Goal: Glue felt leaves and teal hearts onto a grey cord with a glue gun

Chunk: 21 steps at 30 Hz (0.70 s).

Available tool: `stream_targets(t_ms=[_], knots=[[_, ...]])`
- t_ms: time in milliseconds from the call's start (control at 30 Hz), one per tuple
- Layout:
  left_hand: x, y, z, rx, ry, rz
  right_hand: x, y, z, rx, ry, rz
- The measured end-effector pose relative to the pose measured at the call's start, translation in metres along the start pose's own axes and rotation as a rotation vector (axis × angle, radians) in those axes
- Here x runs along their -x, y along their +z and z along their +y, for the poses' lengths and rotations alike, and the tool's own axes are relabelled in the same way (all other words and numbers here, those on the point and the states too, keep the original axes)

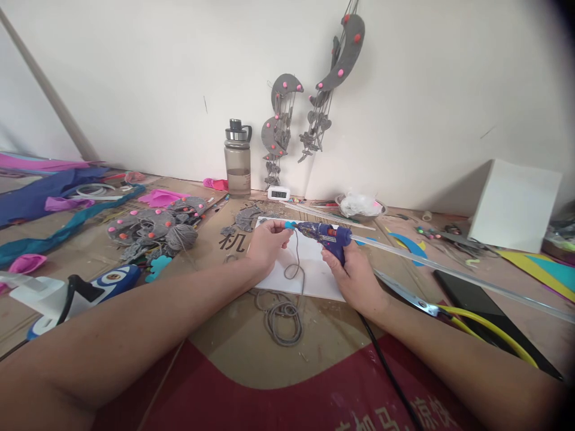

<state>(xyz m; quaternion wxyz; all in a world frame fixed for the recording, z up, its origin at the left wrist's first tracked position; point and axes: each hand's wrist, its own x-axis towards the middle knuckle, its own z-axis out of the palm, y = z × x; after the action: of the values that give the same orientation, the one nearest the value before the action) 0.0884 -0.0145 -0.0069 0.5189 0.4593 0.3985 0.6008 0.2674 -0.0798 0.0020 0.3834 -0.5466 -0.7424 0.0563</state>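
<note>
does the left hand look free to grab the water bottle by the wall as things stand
Probably not right away: the left hand is pinching the grey cord at the glue gun tip. The path to the water bottle itself looks open across the cardboard.

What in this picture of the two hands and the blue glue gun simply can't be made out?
- Head view: the glue gun nozzle tip, hidden by the left hand.
- Whatever the left hand pinches on the grey cord: covered by fingers.
- Digits on the small clock: too small.
- Glue stick far end: cut off by the right edge.
</note>
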Motion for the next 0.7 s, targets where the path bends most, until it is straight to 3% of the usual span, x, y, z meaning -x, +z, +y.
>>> stream_targets(t_ms=[700], knots=[[0.0013, 0.0013, 0.0013, -0.008, -0.001, -0.004, 0.0005, -0.0007, 0.0002, -0.005, 0.003, 0.021]])
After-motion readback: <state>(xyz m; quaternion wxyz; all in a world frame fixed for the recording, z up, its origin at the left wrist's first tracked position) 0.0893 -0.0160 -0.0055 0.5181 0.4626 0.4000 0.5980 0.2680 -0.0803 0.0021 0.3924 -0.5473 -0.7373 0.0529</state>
